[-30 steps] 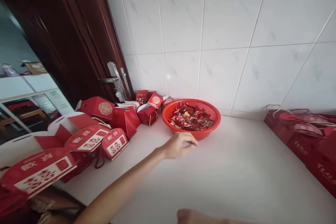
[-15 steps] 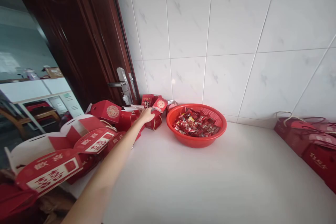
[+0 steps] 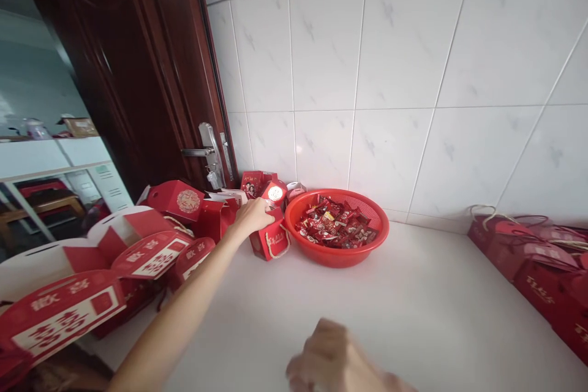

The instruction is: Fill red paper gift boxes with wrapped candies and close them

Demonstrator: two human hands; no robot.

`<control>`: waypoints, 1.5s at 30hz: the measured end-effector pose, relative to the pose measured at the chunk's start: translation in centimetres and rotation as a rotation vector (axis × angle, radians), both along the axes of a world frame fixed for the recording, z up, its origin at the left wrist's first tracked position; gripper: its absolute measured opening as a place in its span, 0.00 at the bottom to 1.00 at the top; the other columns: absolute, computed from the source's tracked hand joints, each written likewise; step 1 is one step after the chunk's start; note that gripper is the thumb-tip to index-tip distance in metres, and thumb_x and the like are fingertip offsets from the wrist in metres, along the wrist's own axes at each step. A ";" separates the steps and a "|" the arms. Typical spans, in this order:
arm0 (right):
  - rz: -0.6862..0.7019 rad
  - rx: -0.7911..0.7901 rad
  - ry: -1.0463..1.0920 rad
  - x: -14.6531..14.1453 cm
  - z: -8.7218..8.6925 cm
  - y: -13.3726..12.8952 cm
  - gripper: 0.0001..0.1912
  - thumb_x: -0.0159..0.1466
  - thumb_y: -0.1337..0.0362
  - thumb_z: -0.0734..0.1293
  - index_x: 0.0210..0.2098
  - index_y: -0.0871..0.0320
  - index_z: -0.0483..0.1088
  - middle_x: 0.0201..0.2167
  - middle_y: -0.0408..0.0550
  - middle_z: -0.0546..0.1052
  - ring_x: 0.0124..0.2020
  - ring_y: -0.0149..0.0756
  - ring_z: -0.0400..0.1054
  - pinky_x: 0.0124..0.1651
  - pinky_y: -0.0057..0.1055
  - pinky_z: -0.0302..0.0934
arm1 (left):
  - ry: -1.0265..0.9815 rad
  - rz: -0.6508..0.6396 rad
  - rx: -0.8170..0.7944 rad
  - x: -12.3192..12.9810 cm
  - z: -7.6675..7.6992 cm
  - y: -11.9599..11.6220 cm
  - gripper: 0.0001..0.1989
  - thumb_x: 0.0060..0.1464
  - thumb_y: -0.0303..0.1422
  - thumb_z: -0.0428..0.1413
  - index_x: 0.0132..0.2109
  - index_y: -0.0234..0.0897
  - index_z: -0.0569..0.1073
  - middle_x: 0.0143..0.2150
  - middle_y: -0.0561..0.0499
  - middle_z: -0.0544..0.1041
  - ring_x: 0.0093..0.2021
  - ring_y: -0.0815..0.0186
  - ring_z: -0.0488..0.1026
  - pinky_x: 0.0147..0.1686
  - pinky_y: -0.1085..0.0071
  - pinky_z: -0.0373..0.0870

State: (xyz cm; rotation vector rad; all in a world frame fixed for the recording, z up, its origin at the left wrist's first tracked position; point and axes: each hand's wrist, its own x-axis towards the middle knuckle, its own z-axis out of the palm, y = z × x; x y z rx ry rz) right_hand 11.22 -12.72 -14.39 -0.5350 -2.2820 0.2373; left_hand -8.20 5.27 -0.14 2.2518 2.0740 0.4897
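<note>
My left hand [image 3: 254,215] is closed on the top of a small red gift box [image 3: 269,244] with a twisted rope handle. The box is upright at the white tabletop's surface, just left of a red plastic basket [image 3: 337,257]. Wrapped candies [image 3: 335,222] in red wrappers fill the basket. Low in the frame, my right hand [image 3: 328,358] is above the tabletop, apart from the boxes. Its fingers look bent, but motion smears them and hides whether anything is in them.
Larger open red and white boxes [image 3: 68,318] line the left side. Behind my left hand are more small red boxes [image 3: 252,184]. Red gift bags [image 3: 533,269] with cord handles stand at the right. A tiled wall [image 3: 399,153] and a dark wooden door [image 3: 151,73] are behind.
My left hand has drawn the small gift box toward me from the group by the wall, so its rope handle shows. My right hand has come into view at the bottom.
</note>
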 end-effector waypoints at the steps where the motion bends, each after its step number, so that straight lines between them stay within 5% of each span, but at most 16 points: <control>1: -0.041 -0.046 0.096 0.7 1.5 0.3 0.08 0.67 0.62 0.62 0.33 0.55 0.71 0.20 0.41 0.71 0.20 0.29 0.61 0.32 0.30 0.60 | 0.004 -0.026 -0.003 0.3 0.3 -1.0 0.13 0.42 0.26 0.57 0.19 0.39 0.60 0.18 0.53 0.66 0.27 0.61 0.70 0.26 0.69 0.54; 4: -0.195 -0.361 0.239 3.0 5.8 1.4 0.08 0.68 0.59 0.61 0.40 0.55 0.71 0.24 0.43 0.73 0.23 0.30 0.64 0.29 0.28 0.61 | 0.004 -0.172 -0.033 1.6 0.7 -4.6 0.11 0.45 0.28 0.56 0.21 0.39 0.62 0.19 0.55 0.67 0.25 0.65 0.68 0.26 0.70 0.53; 7: -0.278 -0.525 0.354 4.7 8.2 3.2 0.14 0.68 0.51 0.62 0.40 0.56 0.69 0.25 0.43 0.72 0.24 0.31 0.65 0.28 0.28 0.61 | 0.048 -0.327 0.004 3.9 0.1 -8.5 0.12 0.46 0.29 0.55 0.21 0.39 0.60 0.18 0.55 0.66 0.23 0.67 0.66 0.25 0.70 0.50; 13: -0.363 -0.711 0.245 6.9 9.0 5.2 0.18 0.66 0.47 0.62 0.36 0.57 0.68 0.20 0.40 0.68 0.22 0.31 0.64 0.23 0.26 0.58 | 0.094 -0.572 0.084 9.1 -4.1 -13.0 0.07 0.51 0.27 0.53 0.26 0.39 0.70 0.24 0.51 0.73 0.24 0.63 0.71 0.27 0.68 0.58; 18: -0.428 -0.767 0.061 8.9 9.4 5.0 0.17 0.66 0.49 0.63 0.31 0.56 0.67 0.18 0.39 0.67 0.19 0.29 0.61 0.21 0.25 0.55 | 0.063 -0.774 0.198 11.9 -6.6 -13.8 0.07 0.56 0.26 0.53 0.36 0.36 0.76 0.33 0.46 0.80 0.38 0.56 0.77 0.44 0.61 0.69; 23: -0.484 -0.740 -0.063 10.6 9.9 4.8 0.14 0.65 0.57 0.64 0.27 0.57 0.65 0.24 0.42 0.72 0.23 0.30 0.65 0.25 0.26 0.57 | 0.047 -0.902 0.060 11.8 -5.2 -13.9 0.13 0.58 0.43 0.59 0.35 0.36 0.75 0.36 0.46 0.79 0.41 0.54 0.76 0.46 0.59 0.69; 29: -0.348 -0.656 -0.155 10.3 10.1 4.4 0.05 0.59 0.70 0.65 0.30 0.56 0.73 0.33 0.43 0.77 0.34 0.33 0.68 0.37 0.28 0.61 | 0.196 -1.058 -0.109 9.7 -2.7 -12.7 0.14 0.66 0.31 0.46 0.41 0.37 0.77 0.41 0.49 0.81 0.43 0.59 0.77 0.44 0.64 0.67; 35: -0.346 -0.715 -0.304 9.7 10.0 3.9 0.17 0.59 0.70 0.64 0.46 0.55 0.74 0.45 0.48 0.78 0.40 0.39 0.70 0.40 0.32 0.62 | 0.151 -0.967 -0.230 7.7 -1.3 -11.2 0.17 0.65 0.28 0.44 0.37 0.39 0.77 0.36 0.51 0.80 0.35 0.63 0.76 0.34 0.69 0.63; 39: -0.444 -0.810 -0.287 9.8 10.1 3.7 0.23 0.59 0.67 0.67 0.54 0.55 0.69 0.52 0.50 0.75 0.49 0.44 0.69 0.46 0.35 0.63 | 0.094 -0.868 -0.331 6.2 -0.9 -10.3 0.12 0.60 0.32 0.53 0.48 0.42 0.77 0.44 0.51 0.79 0.44 0.60 0.76 0.38 0.70 0.65; 45: -0.422 -0.930 -0.294 9.9 10.0 3.5 0.31 0.56 0.62 0.72 0.58 0.50 0.65 0.55 0.49 0.72 0.52 0.45 0.67 0.46 0.35 0.64 | 0.088 -0.838 -0.465 5.7 -0.4 -11.0 0.37 0.44 0.47 0.67 0.62 0.51 0.70 0.63 0.49 0.67 0.58 0.51 0.70 0.48 0.66 0.70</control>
